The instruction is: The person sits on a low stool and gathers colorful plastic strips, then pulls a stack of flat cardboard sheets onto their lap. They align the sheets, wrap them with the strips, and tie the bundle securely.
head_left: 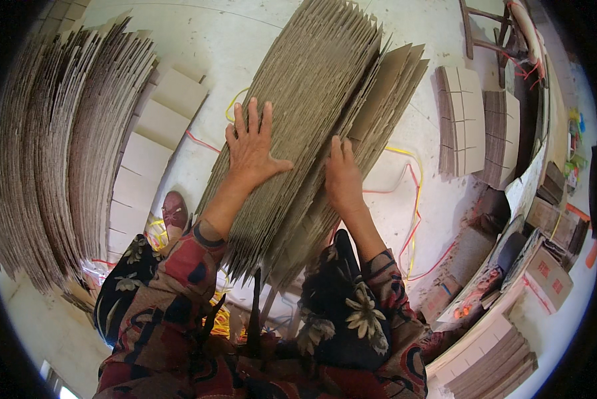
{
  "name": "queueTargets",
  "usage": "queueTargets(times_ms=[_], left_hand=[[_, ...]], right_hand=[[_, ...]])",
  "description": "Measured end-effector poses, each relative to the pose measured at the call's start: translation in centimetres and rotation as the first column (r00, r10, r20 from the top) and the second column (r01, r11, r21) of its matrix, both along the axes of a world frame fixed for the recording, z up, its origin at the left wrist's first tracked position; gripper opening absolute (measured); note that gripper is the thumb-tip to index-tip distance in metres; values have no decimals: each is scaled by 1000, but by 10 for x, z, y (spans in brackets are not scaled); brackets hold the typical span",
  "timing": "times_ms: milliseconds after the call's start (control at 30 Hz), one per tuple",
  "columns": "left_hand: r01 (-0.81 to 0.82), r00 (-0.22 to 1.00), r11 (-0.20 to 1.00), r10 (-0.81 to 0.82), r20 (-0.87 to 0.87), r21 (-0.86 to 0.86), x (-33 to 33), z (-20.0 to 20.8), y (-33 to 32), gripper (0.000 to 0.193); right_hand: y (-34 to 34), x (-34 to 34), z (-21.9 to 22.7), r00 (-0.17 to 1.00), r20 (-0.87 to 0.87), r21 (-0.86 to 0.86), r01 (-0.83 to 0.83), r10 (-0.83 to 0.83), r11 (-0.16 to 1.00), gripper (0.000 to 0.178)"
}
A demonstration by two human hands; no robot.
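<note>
A long stack of brown cardboard sheets (311, 73) fills the middle of the scene, lying between the person's knees, its long axis slanting from near left to far right. The narrow edges of the sheets face up and run lengthwise as fine parallel lines; the far end points away to the right, and both ends are jagged. The left hand (249, 149) lies palm down on the left part of the stack, its fingers spread wide and pointing far, the thumb stretched right. The right hand (343, 176) is at the right side of the stack, by the dark gap before some looser leaning sheets (393, 83), whose long axis runs the same way. Its fingers are narrow, curled close together and pointing far; whether they pinch a sheet, I cannot tell. A yellow strap (402, 151) lies on the pale floor (388, 229) to the right. Left of the stack stands a larger cardboard pile (52, 139), and two small stacks (462, 120) sit far right.
</note>
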State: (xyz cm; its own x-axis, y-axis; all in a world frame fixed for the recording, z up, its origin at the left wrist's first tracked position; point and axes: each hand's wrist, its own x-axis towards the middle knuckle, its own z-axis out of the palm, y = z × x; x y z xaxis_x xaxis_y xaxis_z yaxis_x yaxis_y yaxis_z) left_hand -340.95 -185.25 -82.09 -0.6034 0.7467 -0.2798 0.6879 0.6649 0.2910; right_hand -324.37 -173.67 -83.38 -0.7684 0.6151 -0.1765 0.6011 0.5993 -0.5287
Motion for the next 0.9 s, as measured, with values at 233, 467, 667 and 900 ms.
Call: queueTargets(times_ms=[233, 467, 667, 900], left_hand=[[2, 1000, 1000, -2, 10, -4, 0, 1, 2, 132], [9, 1000, 1000, -9, 4, -8, 0, -1, 0, 132], [10, 1000, 1000, -10, -11, -12, 1, 0, 2, 131], [11, 1000, 1000, -10, -26, 19, 1, -3, -3, 130]], right_hand=[[-2, -4, -3, 998, 45, 23, 54, -55, 998, 66], [6, -13, 14, 973, 205, -108, 135, -111, 985, 82], [13, -34, 17, 982, 191, -81, 29, -13, 996, 80], [12, -10, 31, 988, 108, 165, 89, -107, 982, 70]])
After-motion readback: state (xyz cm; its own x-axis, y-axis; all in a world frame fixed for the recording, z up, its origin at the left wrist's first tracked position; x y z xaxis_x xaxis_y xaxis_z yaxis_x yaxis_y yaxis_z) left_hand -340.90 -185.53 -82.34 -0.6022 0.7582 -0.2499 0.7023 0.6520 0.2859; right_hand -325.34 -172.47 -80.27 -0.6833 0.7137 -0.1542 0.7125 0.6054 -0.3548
